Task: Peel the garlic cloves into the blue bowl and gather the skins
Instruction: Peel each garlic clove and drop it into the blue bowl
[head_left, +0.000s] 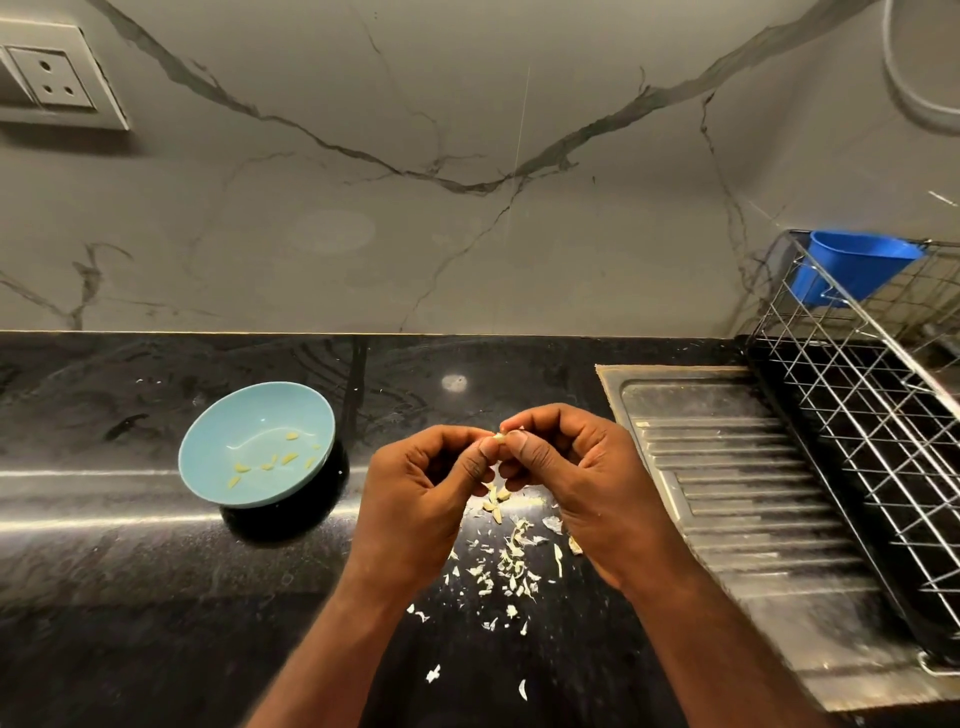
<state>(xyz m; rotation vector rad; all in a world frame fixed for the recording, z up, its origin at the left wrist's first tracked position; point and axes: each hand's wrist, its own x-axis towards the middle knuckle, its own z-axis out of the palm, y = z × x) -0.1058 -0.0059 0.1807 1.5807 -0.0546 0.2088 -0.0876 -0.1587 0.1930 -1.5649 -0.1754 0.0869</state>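
Observation:
A small garlic clove (499, 438) is pinched between the fingertips of my left hand (426, 499) and my right hand (576, 483), held above the black counter. Both hands have curled fingers meeting at the clove. The light blue bowl (208, 457) sits to the left of my hands and holds several peeled cloves (270, 461). Below my hands lie a few unpeeled cloves (493, 504) and a scatter of papery skins (511, 566) on the counter.
A steel sink drainboard (737, 499) lies to the right, with a wire dish rack (872, 405) holding a blue plastic cup (852, 265). The marble wall stands behind the counter, with a power socket (52, 78) at the upper left.

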